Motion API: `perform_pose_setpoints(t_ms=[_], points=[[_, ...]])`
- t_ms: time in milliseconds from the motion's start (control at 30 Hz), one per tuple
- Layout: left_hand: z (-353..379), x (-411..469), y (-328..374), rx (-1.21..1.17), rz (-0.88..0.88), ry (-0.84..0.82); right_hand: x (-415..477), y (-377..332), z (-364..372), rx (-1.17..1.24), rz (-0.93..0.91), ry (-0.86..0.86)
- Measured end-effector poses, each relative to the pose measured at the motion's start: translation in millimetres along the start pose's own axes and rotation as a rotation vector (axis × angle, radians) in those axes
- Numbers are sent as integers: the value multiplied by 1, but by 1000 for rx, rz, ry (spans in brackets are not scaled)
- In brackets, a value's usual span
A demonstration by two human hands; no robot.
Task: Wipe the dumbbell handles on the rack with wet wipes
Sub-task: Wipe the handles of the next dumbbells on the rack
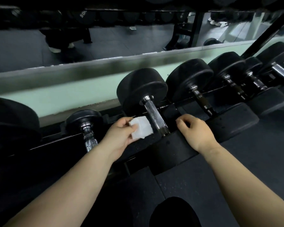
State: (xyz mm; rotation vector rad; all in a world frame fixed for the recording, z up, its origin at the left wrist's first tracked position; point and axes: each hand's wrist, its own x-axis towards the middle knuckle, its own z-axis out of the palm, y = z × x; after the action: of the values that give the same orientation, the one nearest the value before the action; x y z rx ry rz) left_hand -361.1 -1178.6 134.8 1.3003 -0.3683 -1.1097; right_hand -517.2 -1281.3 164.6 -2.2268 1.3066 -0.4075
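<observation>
Your left hand [120, 134] pinches a folded white wet wipe [143, 127] between the thumb and the curled fingers. The wipe sits at 9 o'clock of the chrome handle [154, 116] of the middle dumbbell [142, 89], right against its lower part. You cannot tell whether it actually touches the metal.

Your right hand [196, 132] is at 3 o'clock of that same handle, just beside it. Its fingers are loosely curled downward, close together, and hold nothing. It lies over the black near heads at the front of the rack [47, 149]; you cannot tell whether the fingertips press down.

The middle dumbbell lies on the rack with its handle running from 11 o'clock, at the far head, to 5 o'clock, at the near head [170, 151].

At 9 o'clock of your left hand lies a small dumbbell [84, 120]. From 1 to 2 o'clock of your right hand, more dumbbells [189, 77] stand side by side along the rack.

Behind the rack runs a pale green wall strip [56, 95], and above it, at 12 o'clock, a mirror [105, 43].
</observation>
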Motion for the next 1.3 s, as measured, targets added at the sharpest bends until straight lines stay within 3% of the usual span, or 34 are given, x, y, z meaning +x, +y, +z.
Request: perform_pose_setpoints(t_ms=[67,133,167,233,300,333,400,533,700,900,1067,1300], points=[[-3,-14,6,17,45,20,-1,-9,1,-94,-117,54],[-9,-29,13,60,103,54,-3,-33,7,7,-255,81],[-14,-36,18,80,139,71,-2,-47,11,172,-259,0],[-27,-51,27,135,218,123,-2,-74,23,495,-185,-334],[-43,-65,32,235,297,207,-4,-93,38,646,-152,-646],[-52,-72,30,294,331,253,-5,-99,46,663,-169,-712],[-70,-84,20,427,384,346,-6,-107,66,650,-185,-682],[-89,-105,-4,721,461,508,-5,-110,102,614,-41,-449],[-93,-117,-25,1084,465,523,-4,-108,130,625,43,-517],[-86,-108,-68,967,420,537,-3,-119,159,339,-150,-427],[-91,-103,-69,855,412,524,-9,-113,165,68,-558,-133],[-91,-103,-72,834,421,529,-15,-106,153,0,-553,-480]])
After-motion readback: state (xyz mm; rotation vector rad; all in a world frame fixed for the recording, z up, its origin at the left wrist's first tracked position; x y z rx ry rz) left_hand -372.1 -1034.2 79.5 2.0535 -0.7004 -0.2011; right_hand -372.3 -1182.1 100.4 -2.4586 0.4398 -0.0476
